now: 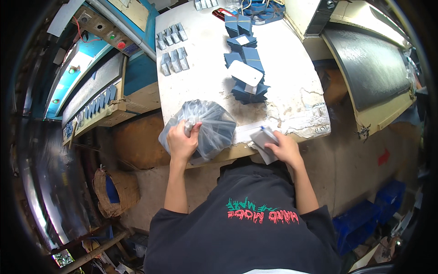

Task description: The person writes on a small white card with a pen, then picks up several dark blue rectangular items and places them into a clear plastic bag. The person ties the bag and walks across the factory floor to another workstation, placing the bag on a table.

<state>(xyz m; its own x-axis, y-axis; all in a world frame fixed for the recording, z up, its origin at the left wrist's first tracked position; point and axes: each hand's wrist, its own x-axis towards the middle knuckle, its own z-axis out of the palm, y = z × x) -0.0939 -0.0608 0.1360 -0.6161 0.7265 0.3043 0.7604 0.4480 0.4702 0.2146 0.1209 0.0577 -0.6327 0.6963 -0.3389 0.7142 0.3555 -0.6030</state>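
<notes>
My left hand is closed round the gathered neck of a clear plastic bag. The bag bulges with dark contents that I cannot make out and rests on the near edge of the white table. To its right, my right hand grips a flat greyish plastic pouch with a blue strip at its top, tilted over the table's edge. Beyond the hands stand stacks of blue pieces with bands round some of them. A white rounded card lies on top.
Several small blue-grey packs stand in rows at the table's far left. Blue straps lie at the back. A machine with a red button flanks the left, a dark-topped bench the right. A wicker basket and blue crates sit below.
</notes>
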